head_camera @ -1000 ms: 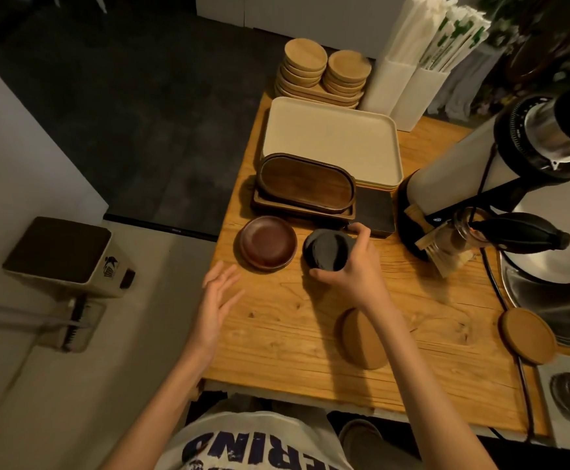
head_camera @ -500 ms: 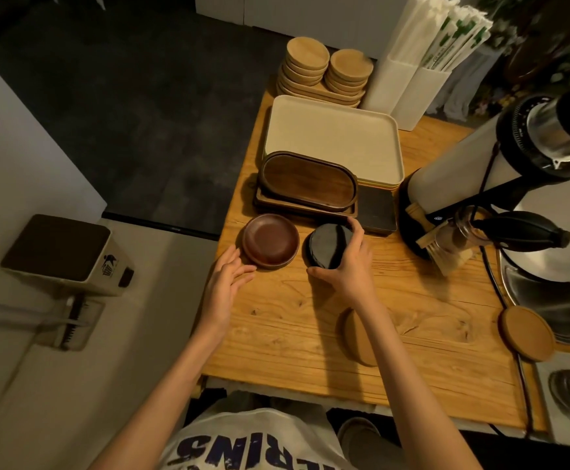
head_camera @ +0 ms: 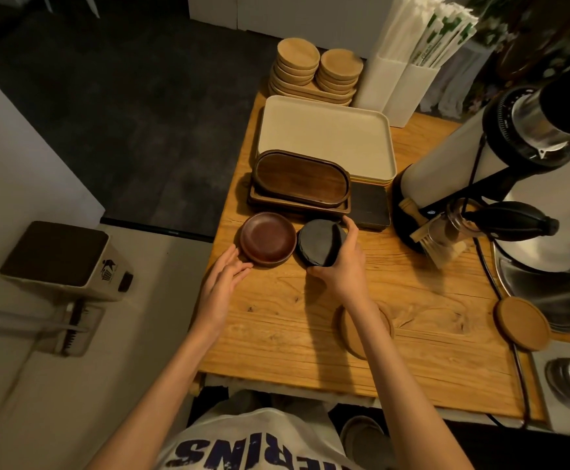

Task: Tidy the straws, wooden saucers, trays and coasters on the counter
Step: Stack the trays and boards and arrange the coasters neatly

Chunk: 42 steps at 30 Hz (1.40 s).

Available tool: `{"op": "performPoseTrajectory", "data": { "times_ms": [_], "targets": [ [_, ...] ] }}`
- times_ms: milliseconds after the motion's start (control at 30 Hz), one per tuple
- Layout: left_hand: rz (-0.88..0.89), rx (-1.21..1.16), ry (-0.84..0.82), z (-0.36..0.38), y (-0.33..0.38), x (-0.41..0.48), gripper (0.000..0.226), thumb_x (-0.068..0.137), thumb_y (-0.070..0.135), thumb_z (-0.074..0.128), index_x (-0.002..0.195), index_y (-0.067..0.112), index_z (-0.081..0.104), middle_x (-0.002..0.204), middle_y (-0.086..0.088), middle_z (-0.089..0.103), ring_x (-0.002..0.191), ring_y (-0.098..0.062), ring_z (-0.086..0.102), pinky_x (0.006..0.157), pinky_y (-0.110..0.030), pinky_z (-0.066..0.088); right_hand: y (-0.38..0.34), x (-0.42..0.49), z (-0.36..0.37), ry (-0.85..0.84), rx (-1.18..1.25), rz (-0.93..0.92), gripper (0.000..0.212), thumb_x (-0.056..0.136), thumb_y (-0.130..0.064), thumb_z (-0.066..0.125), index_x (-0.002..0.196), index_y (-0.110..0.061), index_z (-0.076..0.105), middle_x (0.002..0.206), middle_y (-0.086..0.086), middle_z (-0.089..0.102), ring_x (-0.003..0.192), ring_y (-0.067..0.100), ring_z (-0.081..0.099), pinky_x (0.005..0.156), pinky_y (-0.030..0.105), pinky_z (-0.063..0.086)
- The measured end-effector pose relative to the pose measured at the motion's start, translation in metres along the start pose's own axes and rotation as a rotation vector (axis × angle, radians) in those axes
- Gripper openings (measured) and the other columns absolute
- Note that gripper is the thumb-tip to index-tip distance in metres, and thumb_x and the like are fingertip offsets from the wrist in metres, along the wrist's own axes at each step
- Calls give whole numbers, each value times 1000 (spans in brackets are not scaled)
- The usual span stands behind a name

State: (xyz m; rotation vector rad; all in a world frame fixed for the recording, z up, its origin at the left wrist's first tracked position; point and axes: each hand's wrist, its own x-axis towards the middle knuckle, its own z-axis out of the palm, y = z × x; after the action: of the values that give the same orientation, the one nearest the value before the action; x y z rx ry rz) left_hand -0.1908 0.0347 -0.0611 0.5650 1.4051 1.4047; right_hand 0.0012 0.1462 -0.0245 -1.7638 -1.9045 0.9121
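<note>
We see the right hand with fingers curled around the black coasters, a stack on the wooden counter just in front of the dark trays. The left hand, fingers straight, touches the rim of the brown saucer beside them.

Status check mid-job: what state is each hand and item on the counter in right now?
left hand: open, straight fingers at the brown saucer rim.
right hand: gripping the black coasters.
brown saucer: flat on the counter.
black coasters: stacked, held.
dark oval tray: stacked on a lower dark tray.
light saucers: two piles.
straws: upright in white holders.
cork coaster: lying loose, flat.
</note>
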Motion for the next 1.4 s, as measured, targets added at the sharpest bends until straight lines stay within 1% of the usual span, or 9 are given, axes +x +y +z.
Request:
{"op": "performPoseTrajectory", "data": {
  "times_ms": [100, 200, 300, 467, 600, 833, 967, 1100, 1400],
  "targets": [
    [3, -9, 6, 0, 2, 0, 62, 87, 40, 52, 144, 20, 40, 138, 8, 49, 114, -7, 62, 90, -22, 49, 1, -3, 3, 41, 7, -24, 115, 64, -17, 91, 151, -27, 16, 148, 8, 39, 136, 30, 35, 108, 47, 38],
    [20, -7, 4, -1, 0, 0, 50, 97, 28, 48, 145, 18, 39, 141, 4, 48, 114, -7, 62, 91, -22, 49, 3, -5, 0, 18, 5, -46, 115, 64, -20, 92, 151, -25, 17, 150, 7, 37, 137, 29, 35, 111, 48, 37],
    [33, -17, 7, -1, -1, -1, 44, 99, 25, 46, 142, 19, 42, 138, 4, 50, 112, -7, 63, 88, -19, 51, 11, -13, -9, -37, 2, -75, 113, 67, -23, 91, 152, -26, 15, 153, 5, 34, 140, 27, 32, 113, 44, 33],
    [65, -63, 33, 1, 1, -2, 30, 101, 19, 45, 131, 24, 47, 133, -1, 54, 111, -11, 64, 90, -21, 52, 37, -54, -28, -8, -59, -16, 94, 83, -32, 77, 153, -30, 15, 156, 0, 31, 142, 23, 29, 115, 42, 31],
    [103, -64, 40, 2, -1, -3, 26, 100, 18, 45, 122, 32, 52, 131, 1, 55, 110, -13, 65, 89, -21, 52, 59, -95, -44, 19, -98, 17, 85, 85, -36, 74, 150, -30, 20, 150, 1, 37, 138, 23, 32, 109, 40, 33],
    [106, -38, 67, -1, -10, 0, 23, 101, 20, 44, 118, 25, 58, 120, -4, 64, 108, -16, 66, 86, -21, 53, 77, -140, -48, -35, -131, -14, 101, 76, -47, 80, 153, -24, 19, 157, 1, 25, 142, 20, 26, 115, 34, 26],
    [129, 7, 66, 0, -9, -3, 23, 97, 22, 45, 111, 19, 63, 108, -9, 69, 104, -21, 68, 85, -22, 54, 77, -135, -41, 12, -169, -5, 100, 77, -46, 80, 153, -19, 22, 157, 6, 26, 144, 26, 24, 117, 44, 28],
    [138, 71, 77, 2, -8, -4, 23, 98, 21, 45, 106, 18, 66, 102, -11, 71, 101, -23, 68, 87, -29, 54, 71, -128, -33, 77, -142, 14, 96, 76, -48, 80, 151, -19, 27, 153, 5, 32, 140, 24, 29, 113, 44, 33],
    [138, 189, 100, 8, -6, -10, 22, 93, 30, 48, 95, 29, 70, 97, 1, 72, 99, -16, 68, 92, -37, 51, 76, -126, -31, 129, -100, 18, 97, 71, -53, 82, 148, -25, 31, 144, 0, 40, 130, 18, 33, 103, 29, 31]
  ]
}}
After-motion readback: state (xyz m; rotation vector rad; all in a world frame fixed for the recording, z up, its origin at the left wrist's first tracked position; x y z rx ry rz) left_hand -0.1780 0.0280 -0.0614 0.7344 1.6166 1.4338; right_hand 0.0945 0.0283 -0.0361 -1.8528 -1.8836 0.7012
